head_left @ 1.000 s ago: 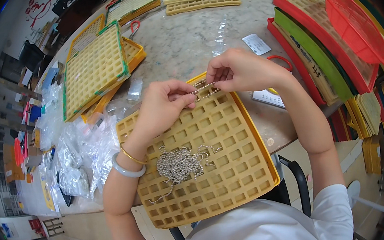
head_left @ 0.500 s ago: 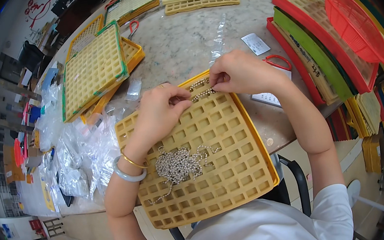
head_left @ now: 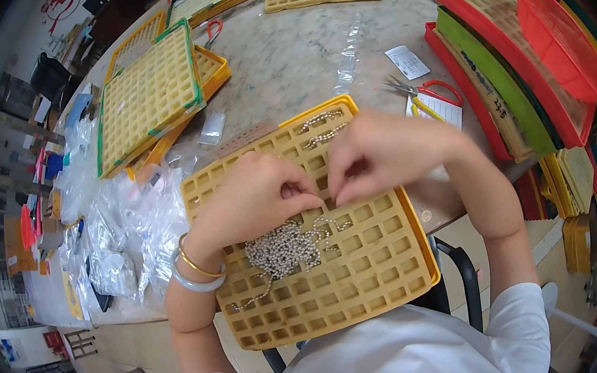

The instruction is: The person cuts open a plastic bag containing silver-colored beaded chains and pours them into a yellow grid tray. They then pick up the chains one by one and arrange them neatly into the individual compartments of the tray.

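Already my left hand [head_left: 259, 197] and right hand [head_left: 376, 154] had quit the two bead strands [head_left: 325, 138], apparently placed at the tray [head_left: 312, 307]'s far end, and curled near the bead-chain pile [head_left: 284, 251] on it, any grip unclear.

Two hands [head_left: 258, 191], one gridded board [head_left: 366, 261] beneath both, one chain heap [head_left: 284, 251] nearside of left hand [head_left: 258, 191], two chain rows [head_left: 325, 137] beyond right hand [head_left: 375, 152]

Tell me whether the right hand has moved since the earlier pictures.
Yes: against the tan pocketed tray, the right hand has moved from near its far edge toward the person, nearer the ball-chain heap.
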A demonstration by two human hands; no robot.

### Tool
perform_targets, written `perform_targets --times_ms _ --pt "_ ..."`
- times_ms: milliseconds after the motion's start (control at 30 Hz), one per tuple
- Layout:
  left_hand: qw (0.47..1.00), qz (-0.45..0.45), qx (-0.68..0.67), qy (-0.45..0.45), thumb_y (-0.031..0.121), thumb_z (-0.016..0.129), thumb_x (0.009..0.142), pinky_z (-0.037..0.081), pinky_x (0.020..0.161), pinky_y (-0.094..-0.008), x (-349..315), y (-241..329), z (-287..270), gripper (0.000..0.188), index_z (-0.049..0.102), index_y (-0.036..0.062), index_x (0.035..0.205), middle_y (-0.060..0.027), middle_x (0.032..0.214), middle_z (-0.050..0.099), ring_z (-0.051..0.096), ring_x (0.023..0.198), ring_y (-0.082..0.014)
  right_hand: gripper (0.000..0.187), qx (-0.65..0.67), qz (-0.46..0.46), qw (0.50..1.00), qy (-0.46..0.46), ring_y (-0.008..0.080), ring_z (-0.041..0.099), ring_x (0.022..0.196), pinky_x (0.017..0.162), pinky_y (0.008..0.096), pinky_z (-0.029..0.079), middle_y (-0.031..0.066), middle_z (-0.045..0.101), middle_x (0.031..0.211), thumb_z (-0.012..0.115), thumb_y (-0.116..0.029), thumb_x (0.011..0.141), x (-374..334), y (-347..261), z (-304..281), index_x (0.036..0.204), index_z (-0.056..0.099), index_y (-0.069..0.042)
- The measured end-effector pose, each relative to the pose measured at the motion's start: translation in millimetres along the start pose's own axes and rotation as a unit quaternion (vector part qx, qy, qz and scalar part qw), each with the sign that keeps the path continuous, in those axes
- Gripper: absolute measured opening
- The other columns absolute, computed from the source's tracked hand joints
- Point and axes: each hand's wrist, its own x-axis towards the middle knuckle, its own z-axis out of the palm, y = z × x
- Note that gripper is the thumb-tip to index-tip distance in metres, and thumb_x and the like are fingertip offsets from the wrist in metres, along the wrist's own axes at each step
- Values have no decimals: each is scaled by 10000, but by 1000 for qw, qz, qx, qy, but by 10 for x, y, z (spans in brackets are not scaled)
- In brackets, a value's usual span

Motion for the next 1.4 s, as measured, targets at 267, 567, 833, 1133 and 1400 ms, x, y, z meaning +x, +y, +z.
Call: perform_targets --times_ms 267,567,833,1133,1400 --pt "974 -69 -217 7 61 641 864 525 704 -268 53 -172 45 213 669 -20 1059 -92 915 709 663 787 -130 111 -68 11 994 90 157 623 624 591 287 494 37 644 714 706 -125 781 66 -160 286 765 631 -45" --pt "886 2 -463 -25 49 624 909 506 798 -225 171 -205 96 291 590 -41 1183 -75 1002 671 631 904 -91 86 79 17 972 221 33 538 680 591 180 449 -5 600 771 654 -34 814 35 128 -73 841 579 0" --pt "913 -85 -390 81 81 677 885 523 730 -224 198 -222 133 187 666 -55 1012 -64 858 697 650 783 -91 107 71 64 983 156 48 571 725 617 200 466 5 617 791 655 -61 811 35 64 -102 843 575 3" --pt "932 -117 -320 120 71 692 876 511 689 -205 206 -240 131 162 678 -45 989 -42 851 671 636 758 -85 102 21 58 978 198 99 593 728 634 242 504 44 628 788 633 -32 788 -61 176 -236 840 569 28" --pt "968 -71 -166 172 99 725 801 500 613 -214 220 -160 242 166 727 -18 920 -53 748 692 611 653 -51 123 -43 112 979 165 127 615 684 645 267 522 75 655 745 658 -47 745 -79 204 -237 832 653 41"
